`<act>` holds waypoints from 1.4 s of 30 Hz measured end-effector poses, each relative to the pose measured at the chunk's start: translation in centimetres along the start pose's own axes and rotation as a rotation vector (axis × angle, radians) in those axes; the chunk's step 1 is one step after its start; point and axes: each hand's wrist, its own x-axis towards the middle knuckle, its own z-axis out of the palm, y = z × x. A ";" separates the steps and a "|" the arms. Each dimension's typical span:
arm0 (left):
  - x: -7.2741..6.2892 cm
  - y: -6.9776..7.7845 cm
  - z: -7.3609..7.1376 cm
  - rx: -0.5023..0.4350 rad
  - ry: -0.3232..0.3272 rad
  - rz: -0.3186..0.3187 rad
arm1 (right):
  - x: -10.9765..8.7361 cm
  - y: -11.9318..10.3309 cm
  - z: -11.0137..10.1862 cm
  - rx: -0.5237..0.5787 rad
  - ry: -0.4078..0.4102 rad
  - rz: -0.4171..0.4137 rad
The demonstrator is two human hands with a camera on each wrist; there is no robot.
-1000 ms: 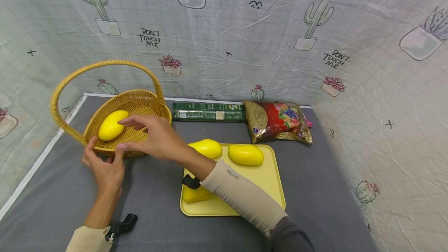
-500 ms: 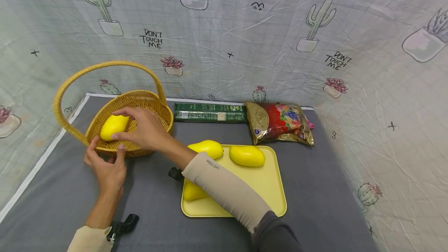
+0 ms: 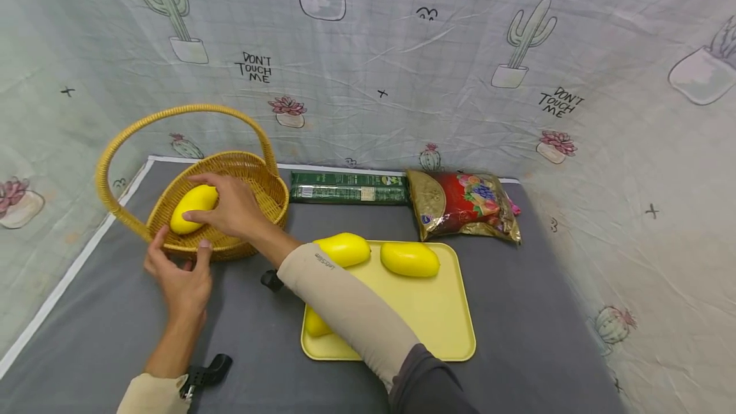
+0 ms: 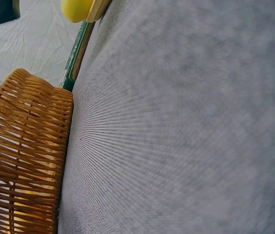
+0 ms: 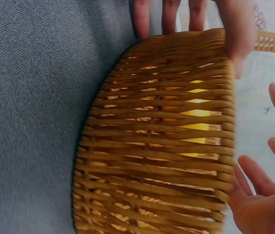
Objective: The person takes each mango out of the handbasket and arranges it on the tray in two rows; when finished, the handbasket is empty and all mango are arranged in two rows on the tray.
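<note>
A yellow mango (image 3: 192,209) lies in the left part of a wicker basket (image 3: 230,252) with a tall arched handle. My right hand (image 3: 232,206) reaches into the basket from the right, thumb and fingers spread around the mango; whether they touch it I cannot tell. At the near rim, my left hand (image 3: 183,280) grips the basket wall. In the right wrist view, the left hand's fingers lie outside the weave (image 5: 152,131) and one digit crosses the rim. The mango shows through the gaps there as yellow patches.
A pale yellow tray (image 3: 425,312) holds more mangoes (image 3: 409,259), partly covered by my right sleeve. Behind stand a long green packet (image 3: 347,188) and a red-gold bag (image 3: 466,204). A patterned cloth wall closes off the back.
My right hand has moved left and further over the mango. The left hand stays on the basket rim. The whole head view has shifted slightly.
</note>
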 end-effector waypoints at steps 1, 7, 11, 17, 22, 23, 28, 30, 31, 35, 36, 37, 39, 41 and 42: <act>0.0 0.0 0.1 0.001 -0.002 0.000 | 0.2 0.1 0.2 0.002 0.000 0.010; -0.1 -0.1 0.2 -0.006 0.006 0.007 | 0.8 0.8 1.2 0.039 -0.016 0.048; -0.2 -0.1 0.1 -0.009 0.010 0.010 | 1.3 1.2 2.0 0.060 -0.029 0.079; -0.4 -0.1 -0.2 -0.006 0.017 0.019 | 2.0 1.3 3.0 0.052 -0.080 0.087; -0.4 0.2 0.0 0.001 0.007 0.018 | 2.5 1.4 3.0 0.012 -0.110 0.079; -0.4 0.2 0.0 0.001 0.005 0.019 | 2.6 1.4 3.1 0.007 -0.122 0.082; -0.3 0.0 0.1 -0.003 0.006 0.019 | 2.9 1.4 3.4 -0.024 -0.179 0.088; -0.2 0.0 0.2 -0.011 0.009 0.022 | 2.9 1.4 3.4 -0.031 -0.194 0.074; -0.2 0.0 0.2 -0.016 0.009 0.024 | 2.9 1.5 3.4 -0.031 -0.199 0.066; -0.2 0.0 0.3 -0.033 0.006 0.026 | 2.8 1.6 3.4 -0.054 -0.215 0.048; -0.3 0.0 0.3 -0.036 0.005 0.026 | 2.8 1.6 3.4 -0.058 -0.213 0.048; -0.3 0.0 0.3 -0.039 0.004 0.027 | 2.8 1.6 3.5 -0.065 -0.211 0.050; -0.3 0.1 0.2 -0.043 0.002 0.028 | 2.7 1.6 3.6 -0.080 -0.205 0.054; -0.3 0.1 0.2 -0.042 0.002 0.027 | 2.8 1.5 3.7 -0.088 -0.205 0.059; -0.3 0.1 0.2 -0.037 0.002 0.025 | 2.8 1.5 3.7 -0.089 -0.210 0.062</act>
